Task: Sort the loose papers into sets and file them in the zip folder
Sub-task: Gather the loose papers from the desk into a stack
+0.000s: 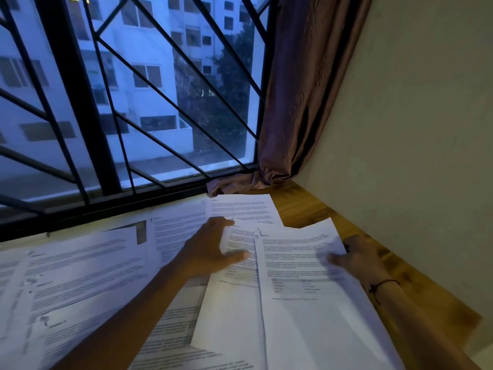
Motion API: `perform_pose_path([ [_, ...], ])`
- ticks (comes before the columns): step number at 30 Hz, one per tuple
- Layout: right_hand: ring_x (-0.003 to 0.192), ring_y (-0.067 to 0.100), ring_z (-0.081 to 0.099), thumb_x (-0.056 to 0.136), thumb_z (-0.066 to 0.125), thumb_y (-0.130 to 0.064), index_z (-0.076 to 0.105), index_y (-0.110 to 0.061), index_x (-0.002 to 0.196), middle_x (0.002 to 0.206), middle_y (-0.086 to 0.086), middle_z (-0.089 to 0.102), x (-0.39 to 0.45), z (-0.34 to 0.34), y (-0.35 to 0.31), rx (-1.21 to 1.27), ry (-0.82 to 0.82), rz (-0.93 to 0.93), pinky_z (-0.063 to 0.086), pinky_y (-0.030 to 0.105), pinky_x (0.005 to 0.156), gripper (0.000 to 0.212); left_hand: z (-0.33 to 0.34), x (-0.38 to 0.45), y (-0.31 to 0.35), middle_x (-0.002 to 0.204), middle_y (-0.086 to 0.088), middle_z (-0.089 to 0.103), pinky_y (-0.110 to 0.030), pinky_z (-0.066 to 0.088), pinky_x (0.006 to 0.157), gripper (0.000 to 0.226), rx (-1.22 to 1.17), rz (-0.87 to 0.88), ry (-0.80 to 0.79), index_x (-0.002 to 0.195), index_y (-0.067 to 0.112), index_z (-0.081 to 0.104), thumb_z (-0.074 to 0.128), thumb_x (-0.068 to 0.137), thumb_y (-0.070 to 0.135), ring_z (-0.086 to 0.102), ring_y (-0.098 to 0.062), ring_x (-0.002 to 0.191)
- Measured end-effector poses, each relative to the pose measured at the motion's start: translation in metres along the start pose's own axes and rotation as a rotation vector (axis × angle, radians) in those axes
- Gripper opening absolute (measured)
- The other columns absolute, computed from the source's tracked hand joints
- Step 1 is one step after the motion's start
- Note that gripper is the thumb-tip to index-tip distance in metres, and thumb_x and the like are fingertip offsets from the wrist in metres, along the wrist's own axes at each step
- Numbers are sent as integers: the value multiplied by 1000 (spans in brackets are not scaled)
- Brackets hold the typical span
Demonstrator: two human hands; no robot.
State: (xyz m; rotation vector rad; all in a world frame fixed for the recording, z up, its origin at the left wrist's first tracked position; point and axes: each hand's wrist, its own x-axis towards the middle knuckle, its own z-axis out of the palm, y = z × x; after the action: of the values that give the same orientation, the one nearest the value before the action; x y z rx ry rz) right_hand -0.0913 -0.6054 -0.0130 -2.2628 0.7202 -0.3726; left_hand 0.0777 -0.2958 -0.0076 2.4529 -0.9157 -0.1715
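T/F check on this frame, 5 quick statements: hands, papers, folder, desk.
1. Both hands touch papers. True: the left hand and right hand rest on the two overlapping sheets.
2. The zip folder lies open on the desk. False: no folder is in view.
3. The right wrist wears a dark cord bracelet. True.
4. The curtain covers the whole window. False: it is bunched at the right side.
5. The wooden desk is fully covered by papers. False: bare wood shows at right.
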Motion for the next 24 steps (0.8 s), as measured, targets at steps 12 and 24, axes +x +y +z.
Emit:
perform_pose_path([
  [12, 85, 12, 74, 74, 87, -48, 76, -28, 101, 102, -12, 77, -14, 41, -37, 185, -190, -64, 64, 39, 78, 36, 1, 26, -5, 107, 6, 73, -36, 58, 87, 59, -635, -239, 37, 121, 31, 56, 91, 73, 34, 70, -11, 99],
  [24, 101, 34, 74, 77, 87, -20, 71, -5, 115, 112, 11, 77, -15, 24, -53, 678, -287, 145, 56, 57, 95, 44, -9, 26, 19, 117, -8, 76, -51, 60, 91, 41, -1039, -205, -1, 121, 18, 68, 66, 91, -9, 75, -30, 101],
])
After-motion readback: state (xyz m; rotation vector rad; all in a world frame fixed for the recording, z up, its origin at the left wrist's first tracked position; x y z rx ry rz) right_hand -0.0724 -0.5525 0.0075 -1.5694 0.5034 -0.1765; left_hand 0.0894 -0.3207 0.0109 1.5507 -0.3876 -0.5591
